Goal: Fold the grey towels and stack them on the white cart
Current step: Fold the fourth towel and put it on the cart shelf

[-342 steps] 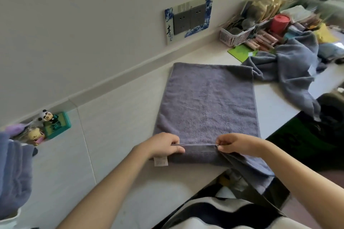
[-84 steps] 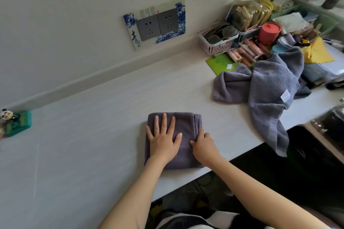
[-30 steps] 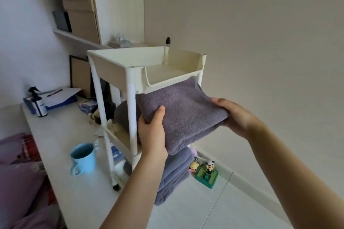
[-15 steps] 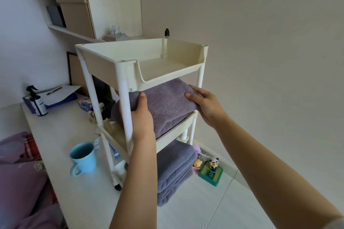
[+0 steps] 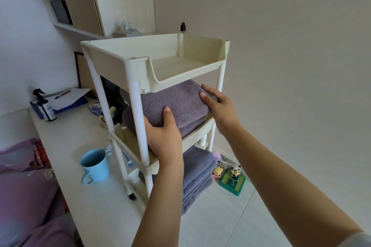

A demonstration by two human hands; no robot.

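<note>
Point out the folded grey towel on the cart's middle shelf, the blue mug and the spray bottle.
Folded grey towel (image 5: 176, 102): head view, its top surface.
Blue mug (image 5: 96, 163): head view, its outer wall.
Spray bottle (image 5: 45, 108): head view, its body.

folded towel (image 5: 180, 104) on cart (image 5: 138, 60) middle shelf, towel stack (image 5: 197, 174) below, mug (image 5: 96, 164) left

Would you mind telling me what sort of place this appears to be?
Probably a lived-in room at home, perhaps a bedroom or study corner: a long white desk with a blue mug, purple bedding beside it, and small cartoon figurines by the wall.
</note>
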